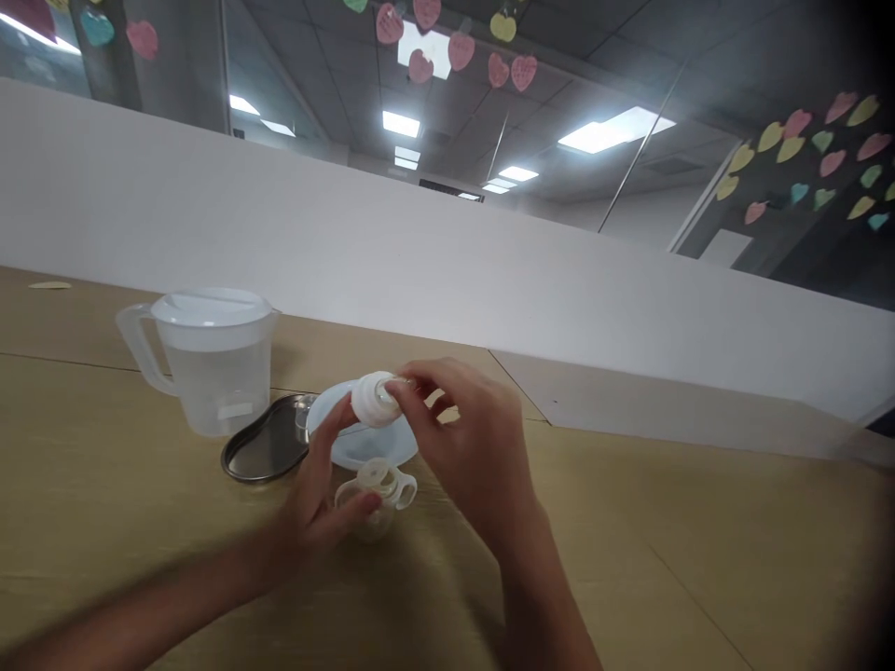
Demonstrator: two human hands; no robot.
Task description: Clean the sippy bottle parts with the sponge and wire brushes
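Note:
Above the table, my right hand [468, 433] is closed, its thumb and fingers pinching the clear tip of what looks like a white baby bottle collar with a teat [374, 401]. On the left, my left hand [314, 503] has its fingers and thumb apart, a fingertip at the collar's left edge. Its thumb lies in front of a small clear baby bottle [378, 473] with side handles, which is upright on the table. I cannot tell whether the thumb touches the bottle. Behind it is a pale blue-white plate [364, 450], partly covered by my hands and the collar.
A clear lidded jug [220, 373] with a handle stands at the left. Beside it lies a kidney-shaped metal tray [269, 443], reaching to the plate. A white wall panel [392, 261] borders the table's [664, 540] far side, below glass with heart-shaped notes.

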